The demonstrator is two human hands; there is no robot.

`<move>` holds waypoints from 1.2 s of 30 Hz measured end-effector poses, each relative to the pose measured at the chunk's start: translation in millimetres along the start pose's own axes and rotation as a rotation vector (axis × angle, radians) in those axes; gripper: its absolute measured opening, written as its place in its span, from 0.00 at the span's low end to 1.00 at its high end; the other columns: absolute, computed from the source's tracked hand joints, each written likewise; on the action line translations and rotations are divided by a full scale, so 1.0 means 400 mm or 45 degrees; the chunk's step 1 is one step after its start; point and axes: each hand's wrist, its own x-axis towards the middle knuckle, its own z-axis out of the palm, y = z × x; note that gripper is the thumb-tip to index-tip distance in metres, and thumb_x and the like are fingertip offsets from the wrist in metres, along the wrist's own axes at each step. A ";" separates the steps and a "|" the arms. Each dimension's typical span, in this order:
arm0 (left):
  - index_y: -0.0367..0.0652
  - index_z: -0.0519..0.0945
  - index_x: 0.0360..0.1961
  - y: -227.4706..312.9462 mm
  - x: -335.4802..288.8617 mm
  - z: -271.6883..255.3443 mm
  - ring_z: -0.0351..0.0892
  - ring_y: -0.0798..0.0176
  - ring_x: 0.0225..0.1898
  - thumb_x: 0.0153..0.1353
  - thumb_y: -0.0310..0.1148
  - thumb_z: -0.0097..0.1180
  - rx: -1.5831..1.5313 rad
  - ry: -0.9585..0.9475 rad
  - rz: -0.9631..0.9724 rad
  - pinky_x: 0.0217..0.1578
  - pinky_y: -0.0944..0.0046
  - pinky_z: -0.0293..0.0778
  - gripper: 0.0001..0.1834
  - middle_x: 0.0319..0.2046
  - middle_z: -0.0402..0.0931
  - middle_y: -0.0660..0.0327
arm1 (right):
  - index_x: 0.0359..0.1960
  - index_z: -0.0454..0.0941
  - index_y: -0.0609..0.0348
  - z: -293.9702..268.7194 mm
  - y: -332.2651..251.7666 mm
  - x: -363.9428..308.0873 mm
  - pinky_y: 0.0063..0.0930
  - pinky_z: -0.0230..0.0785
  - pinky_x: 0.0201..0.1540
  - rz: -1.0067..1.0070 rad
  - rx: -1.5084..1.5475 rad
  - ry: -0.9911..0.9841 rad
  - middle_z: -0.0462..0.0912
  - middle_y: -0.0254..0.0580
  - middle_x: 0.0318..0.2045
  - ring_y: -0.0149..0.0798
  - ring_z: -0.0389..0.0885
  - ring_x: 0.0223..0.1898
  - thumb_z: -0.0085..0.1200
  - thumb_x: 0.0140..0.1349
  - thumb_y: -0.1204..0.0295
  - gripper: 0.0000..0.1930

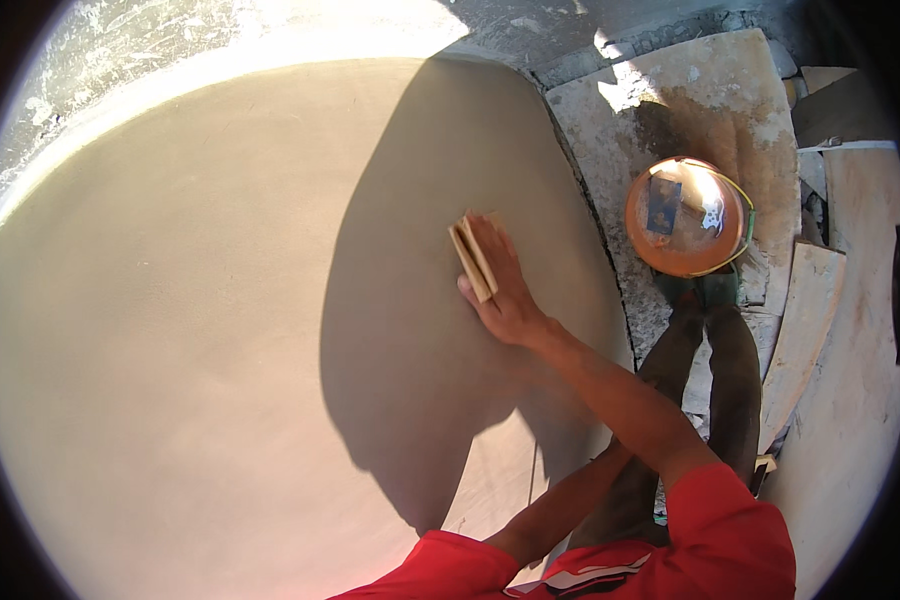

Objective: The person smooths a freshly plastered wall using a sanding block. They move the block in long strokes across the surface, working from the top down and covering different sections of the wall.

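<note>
My right hand [508, 300] is closed around a tan, block-shaped tool [473, 260] with a long groove along its side. It rests against a smooth grey-tan plastered surface [220, 250]; the tool's exact kind cannot be made out. My left forearm [555, 510] runs up and right beneath my right forearm. The left hand is hidden there, beside my dark-trousered leg [732, 370], and its fingers do not show. A broad shadow falls across the plaster around my right hand.
Right of the plaster, an orange bucket [634, 235] holds water and a blue rectangular piece [664, 205]. It stands on a stained pale slab [580, 110] in front of my feet. A loose board [802, 330] lies farther right. Rough whitish wall [100, 90] borders the plaster's far edge.
</note>
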 end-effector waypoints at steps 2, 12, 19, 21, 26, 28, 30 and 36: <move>0.43 0.74 0.62 0.004 0.014 0.013 0.77 0.36 0.58 0.63 0.50 0.60 0.042 -0.048 0.038 0.58 0.43 0.74 0.31 0.62 0.73 0.44 | 0.72 0.60 0.60 -0.050 0.128 0.240 0.52 0.44 0.74 0.141 0.027 0.266 0.65 0.54 0.69 0.54 0.60 0.72 0.42 0.77 0.58 0.28; 0.43 0.74 0.62 -0.020 0.015 -0.011 0.77 0.37 0.58 0.63 0.50 0.60 -0.011 0.042 0.039 0.58 0.43 0.74 0.31 0.62 0.73 0.44 | 0.79 0.47 0.59 0.043 -0.152 0.032 0.54 0.31 0.81 -0.350 -0.161 -0.255 0.48 0.51 0.79 0.50 0.41 0.81 0.42 0.78 0.58 0.35; 0.43 0.75 0.62 -0.019 0.031 0.035 0.77 0.37 0.58 0.63 0.50 0.60 0.058 -0.042 0.086 0.59 0.43 0.73 0.31 0.62 0.73 0.44 | 0.74 0.59 0.64 -0.006 -0.140 0.565 0.51 0.42 0.77 -0.264 -0.071 0.301 0.62 0.58 0.74 0.54 0.52 0.78 0.46 0.75 0.56 0.33; 0.43 0.75 0.62 -0.042 0.037 0.040 0.77 0.38 0.58 0.63 0.50 0.60 0.016 -0.045 0.080 0.59 0.43 0.73 0.31 0.62 0.73 0.44 | 0.75 0.57 0.62 0.030 -0.312 0.522 0.51 0.39 0.79 -0.522 -0.045 0.160 0.58 0.56 0.76 0.53 0.49 0.79 0.46 0.74 0.55 0.34; 0.43 0.75 0.62 -0.048 0.041 0.049 0.77 0.38 0.59 0.63 0.50 0.59 -0.078 0.058 0.068 0.59 0.43 0.73 0.31 0.62 0.73 0.44 | 0.79 0.48 0.55 0.050 -0.205 0.116 0.54 0.34 0.80 -0.370 -0.162 -0.152 0.51 0.53 0.78 0.51 0.43 0.81 0.44 0.75 0.62 0.35; 0.43 0.75 0.62 -0.023 0.032 0.050 0.77 0.38 0.59 0.63 0.50 0.59 -0.088 0.083 0.066 0.59 0.43 0.73 0.31 0.62 0.73 0.44 | 0.79 0.50 0.58 0.034 -0.060 0.134 0.55 0.34 0.79 -0.082 0.030 0.043 0.54 0.56 0.77 0.55 0.45 0.80 0.42 0.77 0.59 0.34; 0.43 0.75 0.62 -0.015 0.038 0.056 0.77 0.38 0.59 0.64 0.50 0.59 -0.070 0.059 0.085 0.59 0.43 0.73 0.31 0.62 0.73 0.44 | 0.76 0.55 0.61 -0.004 -0.025 0.305 0.55 0.35 0.78 -0.022 0.065 0.149 0.58 0.58 0.75 0.57 0.49 0.79 0.42 0.77 0.58 0.32; 0.43 0.75 0.62 -0.046 0.037 0.068 0.77 0.39 0.59 0.64 0.50 0.59 -0.090 0.059 0.097 0.59 0.43 0.73 0.30 0.62 0.73 0.44 | 0.71 0.63 0.66 0.091 -0.473 0.386 0.58 0.48 0.76 -0.805 -0.029 0.202 0.66 0.58 0.71 0.57 0.60 0.75 0.49 0.73 0.60 0.30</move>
